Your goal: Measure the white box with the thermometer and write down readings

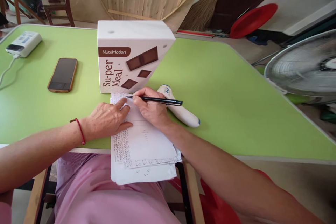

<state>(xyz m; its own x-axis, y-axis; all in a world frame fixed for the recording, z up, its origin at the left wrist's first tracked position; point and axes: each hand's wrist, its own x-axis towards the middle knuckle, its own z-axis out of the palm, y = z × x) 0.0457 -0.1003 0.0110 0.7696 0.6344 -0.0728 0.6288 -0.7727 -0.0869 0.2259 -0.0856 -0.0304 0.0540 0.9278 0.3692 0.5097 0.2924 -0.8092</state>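
A black pen is gripped in my right hand, its tip at the upper part of a sheet of paper. Several sheets lie stacked there, with handwriting along the left side, and their lower ends hang over the table's front edge. My left hand rests on the paper's left side, fingers apart, holding nothing. Just behind the paper stands a white box printed "NutriMotion Su-per Meal". A white handheld device with blue marks lies beside my right hand, partly hidden by it.
On the green table, a phone lies to the left, near a white power bank with a cable. An electric fan stands off the right edge. Beyond the table are a broom and a red basin.
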